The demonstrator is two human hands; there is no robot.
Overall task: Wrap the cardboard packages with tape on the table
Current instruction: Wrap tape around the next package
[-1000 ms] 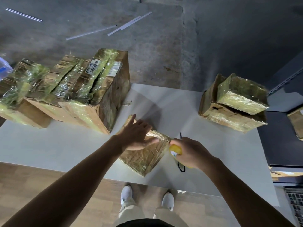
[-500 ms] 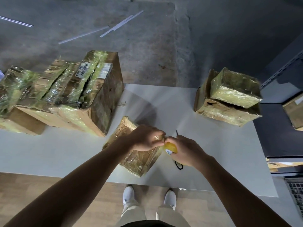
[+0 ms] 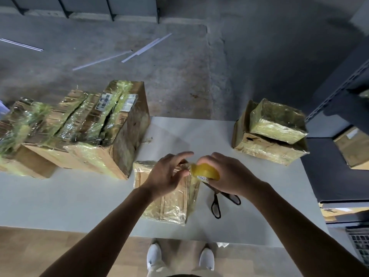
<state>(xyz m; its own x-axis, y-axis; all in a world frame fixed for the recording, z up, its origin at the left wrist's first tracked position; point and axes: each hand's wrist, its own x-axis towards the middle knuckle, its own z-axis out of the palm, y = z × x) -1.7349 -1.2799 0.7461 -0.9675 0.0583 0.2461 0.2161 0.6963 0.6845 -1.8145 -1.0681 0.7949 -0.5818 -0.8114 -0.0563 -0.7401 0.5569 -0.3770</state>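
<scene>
A small flat cardboard package point(image 3: 165, 200), covered in shiny clear tape, lies on the white table point(image 3: 79, 200) in front of me. My right hand point(image 3: 231, 176) grips a yellow tape roll point(image 3: 205, 171) just above the package's far right corner. My left hand point(image 3: 169, 172) hovers over the package's far end, thumb and fingertip pinching the tape at the roll, the other fingers spread. The hands hide the package's far right corner.
Black scissors point(image 3: 217, 204) lie on the table right of the package, partly under my right wrist. Large taped boxes point(image 3: 95, 132) fill the table's left. Two stacked wrapped packages point(image 3: 273, 132) sit at the far right. A dark shelf point(image 3: 339, 156) borders the table's right edge.
The package has turned to lie lengthwise toward me. My left hand lifted off its top and now pinches tape at the roll. The right hand rose with the roll, uncovering the scissors.
</scene>
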